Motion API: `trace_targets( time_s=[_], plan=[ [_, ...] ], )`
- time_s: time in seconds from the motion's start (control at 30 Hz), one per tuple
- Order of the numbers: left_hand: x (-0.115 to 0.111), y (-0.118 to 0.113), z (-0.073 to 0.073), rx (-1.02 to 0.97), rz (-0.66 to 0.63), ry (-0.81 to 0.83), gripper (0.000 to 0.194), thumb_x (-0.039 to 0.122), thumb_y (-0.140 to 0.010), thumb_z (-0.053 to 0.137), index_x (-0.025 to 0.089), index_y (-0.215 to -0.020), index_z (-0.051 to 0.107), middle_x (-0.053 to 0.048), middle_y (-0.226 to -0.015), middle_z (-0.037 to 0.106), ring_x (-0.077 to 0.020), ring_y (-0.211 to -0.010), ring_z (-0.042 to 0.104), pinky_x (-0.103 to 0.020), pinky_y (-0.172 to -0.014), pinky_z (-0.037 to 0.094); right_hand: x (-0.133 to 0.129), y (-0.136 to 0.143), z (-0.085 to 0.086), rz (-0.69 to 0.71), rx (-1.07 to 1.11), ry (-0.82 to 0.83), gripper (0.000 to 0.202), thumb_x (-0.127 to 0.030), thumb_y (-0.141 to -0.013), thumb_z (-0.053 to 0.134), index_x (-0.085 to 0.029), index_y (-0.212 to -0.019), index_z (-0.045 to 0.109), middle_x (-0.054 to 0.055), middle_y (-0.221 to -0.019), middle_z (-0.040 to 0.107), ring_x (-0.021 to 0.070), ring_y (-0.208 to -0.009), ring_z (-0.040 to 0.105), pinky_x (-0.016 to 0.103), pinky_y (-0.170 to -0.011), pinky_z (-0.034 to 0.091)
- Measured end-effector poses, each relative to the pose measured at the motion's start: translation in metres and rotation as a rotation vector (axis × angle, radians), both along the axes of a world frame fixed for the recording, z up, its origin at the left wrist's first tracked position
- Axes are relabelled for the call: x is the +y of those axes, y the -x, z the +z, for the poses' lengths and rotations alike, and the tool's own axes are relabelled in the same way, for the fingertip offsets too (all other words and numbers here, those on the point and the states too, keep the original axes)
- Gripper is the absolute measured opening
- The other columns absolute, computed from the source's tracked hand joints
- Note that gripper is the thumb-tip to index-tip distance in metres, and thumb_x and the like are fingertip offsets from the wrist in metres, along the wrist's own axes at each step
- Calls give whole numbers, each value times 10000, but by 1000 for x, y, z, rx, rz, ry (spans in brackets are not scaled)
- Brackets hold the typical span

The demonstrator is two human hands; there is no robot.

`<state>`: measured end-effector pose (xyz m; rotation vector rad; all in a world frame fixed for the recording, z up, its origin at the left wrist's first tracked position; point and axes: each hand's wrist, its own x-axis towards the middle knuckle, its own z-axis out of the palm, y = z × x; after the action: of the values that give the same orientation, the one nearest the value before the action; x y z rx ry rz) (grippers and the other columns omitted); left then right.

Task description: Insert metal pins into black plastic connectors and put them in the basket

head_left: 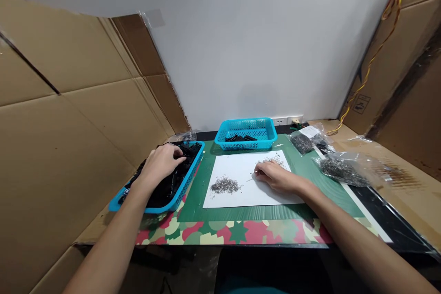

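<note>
On my feed, I took the step in hand to be one of picking up and holding small parts, with the two hands well apart. The right hand (275,177) hung low over the white sheet (234,163), its fingertips pinched on a thin metal piece (252,173). That piece stuck out from the fingers toward the left, its long axis running roughly level across the sheet, from the fingers toward the left basket (158,210); it was too small for me to tell one end's shape from the other's.

The left hand (161,161) was over the black parts (165,190) in that basket, fingers bent and pointing right; I could not tell whether they had taken hold of a part. The black parts lay jumbled, so I could read no shared direction among them.

A loose heap of metal pieces (225,185) sat on the left of the sheet, tangled every way, and a second heap (280,161) lay just beyond the right hand. The far basket (246,145), at the back of the tabletop (386,216), held a few dark pieces (241,138).

In my judgement the next move called for a light, steady pinch on the right, keeping the thin piece's axis level, and a sure grip on a single black part on the left.
</note>
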<state>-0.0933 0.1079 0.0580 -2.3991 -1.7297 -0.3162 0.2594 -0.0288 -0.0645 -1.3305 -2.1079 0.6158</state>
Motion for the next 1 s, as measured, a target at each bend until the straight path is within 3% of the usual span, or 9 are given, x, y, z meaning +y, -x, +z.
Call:
trace_targets(
  time_s=[0.17, 0.37, 0.5, 0.7, 0.9, 1.0],
  plan=[
    [3, 1, -4, 39, -20, -55, 177, 357, -843, 660, 249, -856, 800, -105, -1027, 787, -328, -1005, 718, -383, -895, 521, 1, -6, 4, -19, 134, -7, 160, -245, -1050, 403, -210, -934, 506, 41, -932, 603, 195, -832, 486, 330, -800, 398],
    [-1, 3, -1, -3, 58, -182, 335, 374, -947, 538, 189, -1076, 785, -166, -1163, 721, -367, -1061, 693, -464, -946, 520, 2, -5, 3, 10, 308, 26, 248, -410, -1081, 388, -221, -931, 446, -7, -858, 486, 161, -763, 438, 276, -701, 400],
    [0, 6, -3, -141, 56, -236, 304, 396, -931, 584, 207, -1046, 793, -128, -1140, 728, -322, -995, 705, -413, -907, 539, 3, -6, 4, -4, 247, 26, 217, -358, -1054, 435, -201, -926, 513, -6, -833, 513, 149, -724, 433, 264, -657, 375],
    [2, 13, -1, -420, 59, -311, 280, 387, -903, 634, 178, -987, 802, -91, -1026, 753, -217, -783, 693, -335, -805, 551, 4, -34, 13, -35, 127, 14, 133, -219, -887, 632, -163, -773, 670, -12, -677, 557, 141, -634, 448, 280, -614, 319],
    [-9, 4, 6, -723, -81, -547, 278, 407, -916, 684, 166, -1000, 793, -61, -985, 724, -171, -789, 657, -299, -762, 540, 3, -53, 13, 2, 70, 97, 131, -275, -833, 751, -161, -824, 814, 51, -736, 737, 186, -682, 609, 299, -645, 427],
    [-20, -12, 7, -825, -229, -536, 244, 401, -905, 723, 179, -970, 801, -53, -1000, 720, -158, -815, 652, -267, -691, 505, 3, -49, 9, 21, 55, 127, 131, -270, -834, 771, -158, -863, 833, 70, -807, 771, 201, -736, 645, 305, -688, 463]
  ],
)
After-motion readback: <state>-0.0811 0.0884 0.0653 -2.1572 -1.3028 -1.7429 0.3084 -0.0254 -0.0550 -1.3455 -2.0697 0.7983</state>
